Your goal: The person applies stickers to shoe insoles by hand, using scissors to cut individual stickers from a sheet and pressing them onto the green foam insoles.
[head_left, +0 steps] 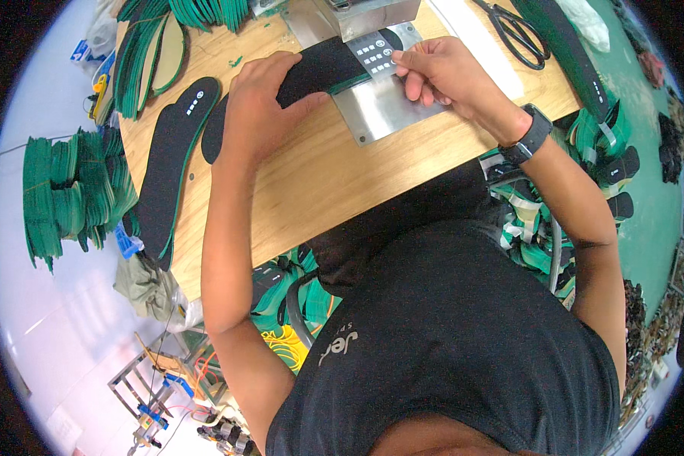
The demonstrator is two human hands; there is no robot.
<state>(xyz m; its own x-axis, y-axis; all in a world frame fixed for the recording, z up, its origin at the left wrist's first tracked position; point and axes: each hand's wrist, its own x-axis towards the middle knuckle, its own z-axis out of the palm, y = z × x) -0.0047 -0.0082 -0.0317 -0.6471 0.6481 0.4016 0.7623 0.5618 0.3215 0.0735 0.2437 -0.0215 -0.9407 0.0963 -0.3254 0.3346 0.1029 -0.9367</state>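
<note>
A black insole (323,67) with a green edge lies across the wooden table, its far end on a shiny metal plate (380,112). My left hand (254,106) rests over its near part, fingers lying along it and thumb spread away. A clear film strip (372,55) with rows of white marks covers the insole's far end. My right hand (442,72), with a dark watch on the wrist, pinches the film's right edge between thumb and forefinger. Just beyond stands the metal block of a machine (376,19); its upper part is cut off by the frame.
Black insoles with white marks (171,163) lie stacked at the table's left edge. Green insole bundles (148,64) fill the far left corner, and more (80,194) stand beside the table. Black-handled scissors (520,38) lie at right, near another insole stack (566,57).
</note>
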